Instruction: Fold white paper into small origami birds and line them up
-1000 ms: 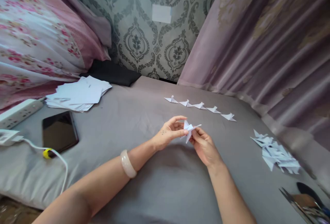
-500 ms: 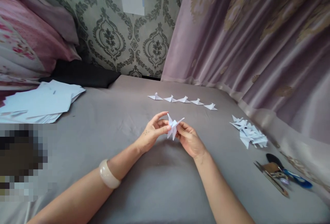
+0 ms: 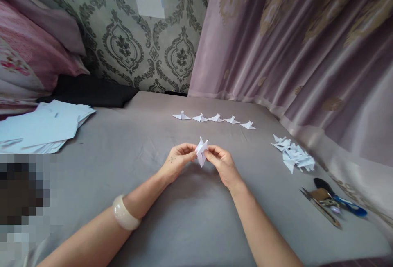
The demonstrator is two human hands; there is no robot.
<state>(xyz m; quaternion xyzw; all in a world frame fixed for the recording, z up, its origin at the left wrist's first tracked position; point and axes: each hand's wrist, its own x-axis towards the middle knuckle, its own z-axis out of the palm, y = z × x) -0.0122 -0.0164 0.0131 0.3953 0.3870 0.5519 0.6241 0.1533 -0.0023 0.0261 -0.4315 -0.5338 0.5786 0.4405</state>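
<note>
A small white origami crane is held up between my hands, its pointed tips upward and its body narrow. My left hand pinches its left side between thumb and fingers. On the other side, the thumb and fingers of my right hand are closed on its right edge. Beyond my hands, a row of several folded paper cranes stands on the grey cloth. A heap of folded white paper pieces lies to the right.
A stack of white paper sheets lies at the left, in front of a black folded cloth. Tweezers and a blue-handled tool are at the right. A pink curtain hangs behind, beside a patterned wall.
The crane's spread points have come together and it looks narrower. My left index finger has come down from the upper tip, and both hands sit closer together. The view has shifted slightly.
</note>
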